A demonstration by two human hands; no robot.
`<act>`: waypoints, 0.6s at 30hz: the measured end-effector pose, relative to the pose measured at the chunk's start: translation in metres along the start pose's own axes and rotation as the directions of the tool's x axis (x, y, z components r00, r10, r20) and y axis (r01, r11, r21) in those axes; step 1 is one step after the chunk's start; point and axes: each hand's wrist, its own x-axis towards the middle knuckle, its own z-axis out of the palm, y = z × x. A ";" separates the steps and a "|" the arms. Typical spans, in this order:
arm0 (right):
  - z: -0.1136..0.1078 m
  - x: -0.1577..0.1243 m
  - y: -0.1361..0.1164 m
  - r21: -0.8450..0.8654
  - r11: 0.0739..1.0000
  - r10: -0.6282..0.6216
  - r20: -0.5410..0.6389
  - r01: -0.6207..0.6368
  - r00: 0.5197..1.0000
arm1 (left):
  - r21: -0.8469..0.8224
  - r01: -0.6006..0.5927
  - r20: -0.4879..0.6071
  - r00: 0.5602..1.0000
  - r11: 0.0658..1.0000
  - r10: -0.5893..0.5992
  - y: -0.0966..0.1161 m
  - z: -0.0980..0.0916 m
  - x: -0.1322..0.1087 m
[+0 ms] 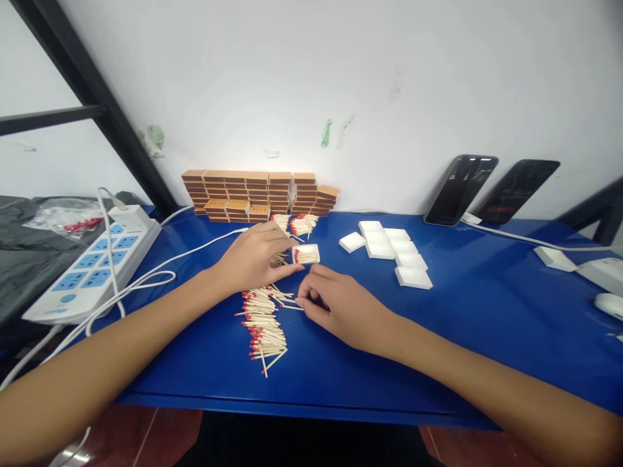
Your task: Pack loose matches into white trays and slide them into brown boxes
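My left hand [256, 258] rests on the blue table [487, 324], fingers curled around a bundle of matches beside a small white tray [306, 253] that holds red-tipped matches. My right hand [335, 301] lies just in front of that tray, its fingertips pinched on matches at the top of a loose pile of red-tipped matches [263, 324]. A second smaller heap of matches [299, 225] lies behind the tray.
Stacked brown matchboxes [257, 192] line the wall. Several empty white trays [396, 254] sit to the right. Two dark phones [461, 188] lean on the wall. A power strip [95, 266] with white cables lies left; chargers and a mouse [610, 303] lie far right.
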 end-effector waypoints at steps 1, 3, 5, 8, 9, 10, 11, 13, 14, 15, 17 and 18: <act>-0.002 -0.002 -0.001 -0.004 1.000 0.009 0.016 -0.009 1.000 | 0.000 -0.002 -0.002 1.000 1.000 0.002 0.000 0.000 0.000; -0.005 -0.005 -0.004 -0.022 1.000 0.014 0.042 -0.013 0.999 | 0.000 -0.002 0.000 1.000 1.000 0.002 -0.001 0.001 -0.001; -0.006 -0.007 -0.006 -0.054 0.999 0.012 0.059 -0.009 0.998 | -0.001 0.000 0.008 1.000 1.000 0.000 -0.001 0.001 -0.001; -0.004 -0.009 -0.006 -0.092 0.996 0.001 0.064 0.005 0.998 | -0.003 0.010 0.018 1.000 1.000 -0.009 -0.002 0.002 -0.002; -0.003 -0.009 -0.006 -0.096 0.995 -0.001 0.060 0.007 0.998 | -0.004 0.011 0.018 1.000 1.000 -0.011 -0.002 0.003 -0.002; -0.003 -0.009 -0.006 -0.097 0.995 -0.003 0.055 0.009 0.999 | -0.004 0.013 0.017 1.000 1.000 -0.013 -0.002 0.003 -0.002; -0.002 -0.009 -0.006 -0.098 0.995 -0.003 0.047 0.008 0.999 | -0.004 0.013 0.016 1.000 1.000 -0.013 -0.002 0.003 -0.001; -0.001 -0.009 -0.006 -0.099 0.995 0.004 0.035 0.000 0.999 | -0.004 0.012 0.016 1.000 1.000 -0.012 -0.002 0.002 -0.001; 0.000 -0.008 -0.006 -0.101 0.995 0.010 0.036 -0.006 0.999 | -0.003 0.011 0.018 1.000 1.000 -0.011 -0.002 0.002 -0.001; 0.001 -0.008 -0.006 -0.105 0.994 0.016 0.044 -0.011 0.999 | -0.002 0.010 0.019 1.000 1.000 -0.010 -0.002 0.002 -0.001; 0.002 -0.007 -0.007 -0.120 0.993 0.027 0.071 -0.019 0.997 | -0.001 0.007 0.023 1.000 1.000 -0.007 -0.002 0.002 -0.001; 0.002 -0.007 -0.007 -0.124 0.992 0.029 0.088 -0.018 0.996 | -0.001 0.007 0.026 1.000 1.000 -0.007 -0.002 0.002 -0.001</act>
